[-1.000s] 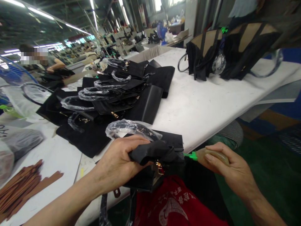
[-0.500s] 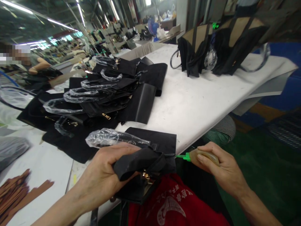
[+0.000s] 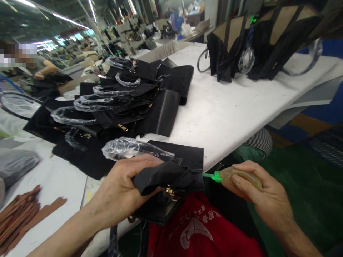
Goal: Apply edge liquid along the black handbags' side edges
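My left hand (image 3: pixel 134 189) is closed around a black handbag (image 3: pixel 184 153) at the table's near edge, its thumb hidden in part by a folded black flap. Clear plastic film wraps the bag's handle (image 3: pixel 128 147), which lies above the hand. A gold clasp (image 3: pixel 169 190) shows on the bag below the flap. In my right hand (image 3: pixel 259 189) is a soft squeeze bottle (image 3: pixel 235 177) of brownish stuff with a green nozzle (image 3: pixel 215 176). The thin nozzle tip points left at the bag's right edge; whether it touches is too fine to tell.
Several black handbags (image 3: pixel 150 121) with film-wrapped handles lie piled on the white table (image 3: pixel 214 110). More black bags (image 3: pixel 227 60) stand open at the far right. Brown strips (image 3: pixel 24 217) lie at lower left. A person (image 3: pixel 44 67) is in the left background.
The whole view has shifted slightly. My left hand still grips the handbag. The nozzle stays by the bag's right edge, and my right hand keeps its hold on the bottle.
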Available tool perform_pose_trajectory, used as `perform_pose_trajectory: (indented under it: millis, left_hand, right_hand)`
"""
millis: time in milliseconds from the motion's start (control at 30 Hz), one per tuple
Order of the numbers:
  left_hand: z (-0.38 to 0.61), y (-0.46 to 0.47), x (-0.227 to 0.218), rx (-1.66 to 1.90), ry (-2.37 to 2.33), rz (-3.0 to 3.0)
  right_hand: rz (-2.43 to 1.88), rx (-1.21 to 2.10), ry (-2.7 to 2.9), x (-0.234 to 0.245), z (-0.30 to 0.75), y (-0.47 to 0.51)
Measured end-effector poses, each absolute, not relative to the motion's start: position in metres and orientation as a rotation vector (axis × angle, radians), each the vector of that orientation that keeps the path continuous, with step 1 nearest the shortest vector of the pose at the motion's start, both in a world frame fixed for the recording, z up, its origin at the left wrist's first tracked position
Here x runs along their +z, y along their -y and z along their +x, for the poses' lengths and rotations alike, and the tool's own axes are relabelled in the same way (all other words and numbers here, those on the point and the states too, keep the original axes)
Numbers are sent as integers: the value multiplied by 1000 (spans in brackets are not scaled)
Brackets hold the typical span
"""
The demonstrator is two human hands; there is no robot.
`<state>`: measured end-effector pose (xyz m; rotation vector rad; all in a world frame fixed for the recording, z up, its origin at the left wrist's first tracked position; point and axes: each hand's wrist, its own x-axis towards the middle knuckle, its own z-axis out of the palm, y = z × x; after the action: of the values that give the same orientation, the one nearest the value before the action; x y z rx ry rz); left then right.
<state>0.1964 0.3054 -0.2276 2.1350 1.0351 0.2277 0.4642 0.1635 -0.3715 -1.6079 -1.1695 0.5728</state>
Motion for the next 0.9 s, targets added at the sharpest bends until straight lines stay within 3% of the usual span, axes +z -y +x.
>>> perform_pose_trajectory:
  millis: [200, 900]
  left_hand:
    - [199, -305, -228, 254, -980, 2130]
    - [186, -309, -236, 305, -903, 2148]
  right_hand:
    - [-1553, 812, 1124, -372, 463, -157]
    - [-1623, 732, 1295, -375, 467, -162]
